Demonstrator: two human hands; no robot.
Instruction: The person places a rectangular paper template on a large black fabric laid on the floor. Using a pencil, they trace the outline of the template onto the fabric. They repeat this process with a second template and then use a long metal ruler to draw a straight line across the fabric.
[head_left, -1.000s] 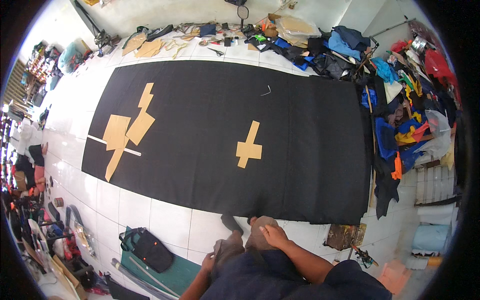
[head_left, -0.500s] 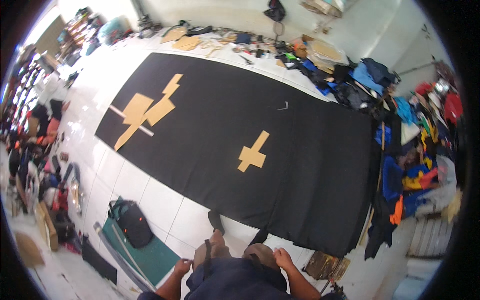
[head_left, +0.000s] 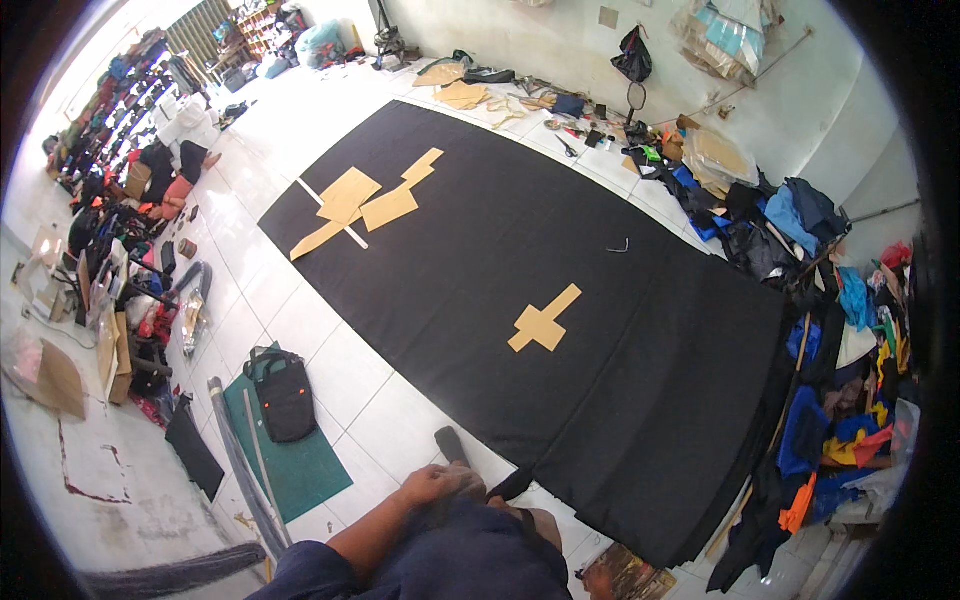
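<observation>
Left hand (head_left: 432, 484), fingers curled, rests on dark-trousered knee (head_left: 470, 540); grasp indeterminate. Right hand unseen. Large black fabric sheet (head_left: 600, 380) spread on floor at 12 o'clock, cross-shaped tan cardboard pattern (head_left: 542, 321) on it.

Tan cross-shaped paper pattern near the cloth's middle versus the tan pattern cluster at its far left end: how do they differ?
The tan cross-shaped paper pattern is a single small piece; the tan pattern cluster is several overlapping pieces, spreading wider. The cluster has a pale strip across it; the cross has none. Both lie flat on the black cloth.
</observation>
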